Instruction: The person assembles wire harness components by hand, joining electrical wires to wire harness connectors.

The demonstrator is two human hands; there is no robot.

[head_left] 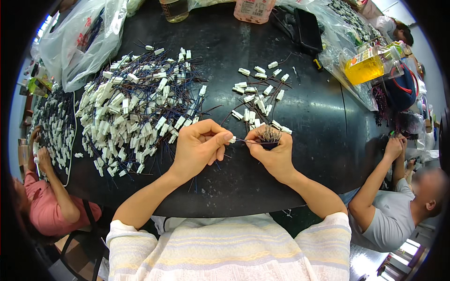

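Note:
Between the thumb and fingers of my left hand [199, 149] is a small white plastic connector [232, 139]. A thin dark wire runs from it across to my right hand [275, 158], which is closed around a bundle of thin dark wires [269, 134] with a dense cluster of tips facing up. The two hands are close together above the black table. Just beyond my right hand lies a small, loose group of white connectors with wires [259, 103]. A large heap of white connectors with dark wires [117, 112] spreads left of and beyond my left hand.
On the black table [318, 154], a clear plastic bag [82, 51] stands far left. At the back are a pink container [253, 10] and a black phone [308, 30]; a yellow-liquid bottle [364, 65] stands far right. People work on both sides, a pink sleeve [51, 201] left, a grey shirt [386, 215] right.

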